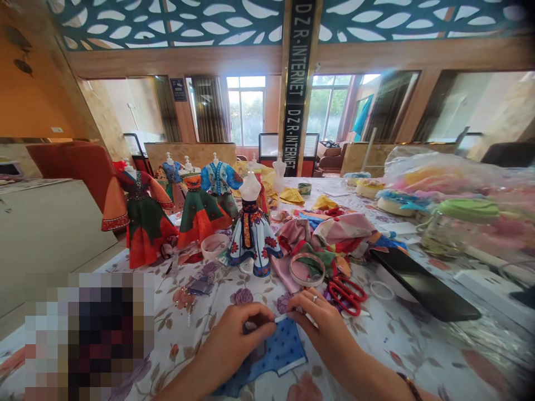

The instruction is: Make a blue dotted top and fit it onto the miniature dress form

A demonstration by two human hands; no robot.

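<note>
A small piece of blue cloth [288,342] with dark star-like marks lies on the flowered tablecloth in front of me. White strips run along its top edge and its lower right edge. My left hand [240,337] pinches the top edge between thumb and fingers, near the left end of the white strip. Just to the right, my right hand [324,323], with a ring on one finger, grips the same edge. Part of the cloth is hidden behind my left hand. Beyond my hands lie a roll of clear tape [307,269] and red-handled scissors [346,295].
Small dress forms in doll dresses, one in a white patterned skirt [253,245], stand at the back left. Printed fabric [345,234] is heaped beyond the scissors. A black phone [424,284] and a green-lidded jar [451,228] are on the right. A pixelated patch covers the lower left.
</note>
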